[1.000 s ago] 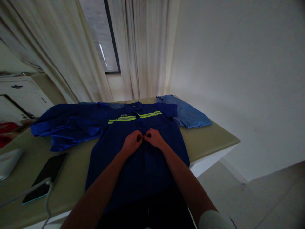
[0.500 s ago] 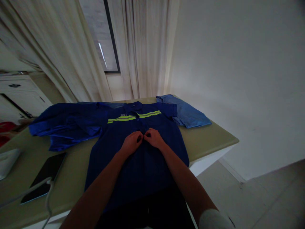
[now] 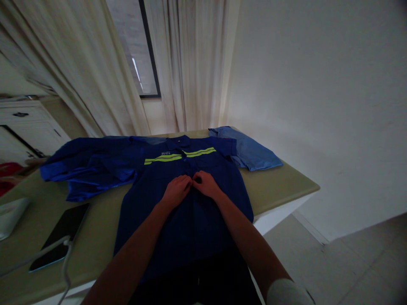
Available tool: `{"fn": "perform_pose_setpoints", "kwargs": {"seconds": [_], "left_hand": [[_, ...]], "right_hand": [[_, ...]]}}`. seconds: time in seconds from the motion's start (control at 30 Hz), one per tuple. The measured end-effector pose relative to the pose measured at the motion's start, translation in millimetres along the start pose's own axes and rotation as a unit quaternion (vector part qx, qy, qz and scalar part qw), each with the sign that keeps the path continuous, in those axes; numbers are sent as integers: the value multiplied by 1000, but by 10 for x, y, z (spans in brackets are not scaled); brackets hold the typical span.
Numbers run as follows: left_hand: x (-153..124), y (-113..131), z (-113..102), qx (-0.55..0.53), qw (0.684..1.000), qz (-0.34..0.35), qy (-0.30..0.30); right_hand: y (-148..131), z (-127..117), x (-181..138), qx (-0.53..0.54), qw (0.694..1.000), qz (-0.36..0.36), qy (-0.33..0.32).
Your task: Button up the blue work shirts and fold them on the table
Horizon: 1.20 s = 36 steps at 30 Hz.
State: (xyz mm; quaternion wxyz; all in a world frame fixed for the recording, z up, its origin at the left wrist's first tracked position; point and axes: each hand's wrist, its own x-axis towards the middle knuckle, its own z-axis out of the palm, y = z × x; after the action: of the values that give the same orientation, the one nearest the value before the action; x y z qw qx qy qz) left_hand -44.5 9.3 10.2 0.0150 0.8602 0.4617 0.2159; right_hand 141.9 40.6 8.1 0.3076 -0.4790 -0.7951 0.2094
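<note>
A dark blue short-sleeved work shirt [image 3: 219, 220] lies face up on the table, its collar toward the window and a yellow-green striped band across its chest. On its front placket, below the band, my left hand [image 3: 178, 189] and my right hand [image 3: 206, 184] meet with fingertips pinched on the fabric. The thumb and fingers of each are closed, and the bit of placket between them is hidden. A button shows just above, near the band.
Crumpled blue cloth [image 3: 95, 163] lies left of the shirt; a lighter blue folded garment [image 3: 254, 150] is at the right. A dark tablet [image 3: 63, 233] and a white cable [image 3: 65, 262] occupy the left of the table [image 3: 280, 186]. Curtains [image 3: 197, 63] hang behind.
My left fingers have curled closer together at the placket, closing the gap seen between thumb and finger. Both hands stay at the same spot, and the shirt lies as before.
</note>
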Motion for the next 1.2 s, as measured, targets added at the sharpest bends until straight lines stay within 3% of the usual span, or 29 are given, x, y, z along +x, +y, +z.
{"fn": "perform_pose_setpoints", "kwargs": {"seconds": [0.4,0.63,0.93,1.2], "left_hand": [[7,2,39,6,999,-31,11],[-4,12,26,5,995,-97,21],[11,24,12,54,996,-66,21],[7,33,-11,28,997,-64,46]], "right_hand": [[82,63,36,-9,1000,-15,-4],[64,34,30,9,999,-31,-17],[1,-8,21,24,999,26,-17],[2,-12,18,18,999,37,1]]}}
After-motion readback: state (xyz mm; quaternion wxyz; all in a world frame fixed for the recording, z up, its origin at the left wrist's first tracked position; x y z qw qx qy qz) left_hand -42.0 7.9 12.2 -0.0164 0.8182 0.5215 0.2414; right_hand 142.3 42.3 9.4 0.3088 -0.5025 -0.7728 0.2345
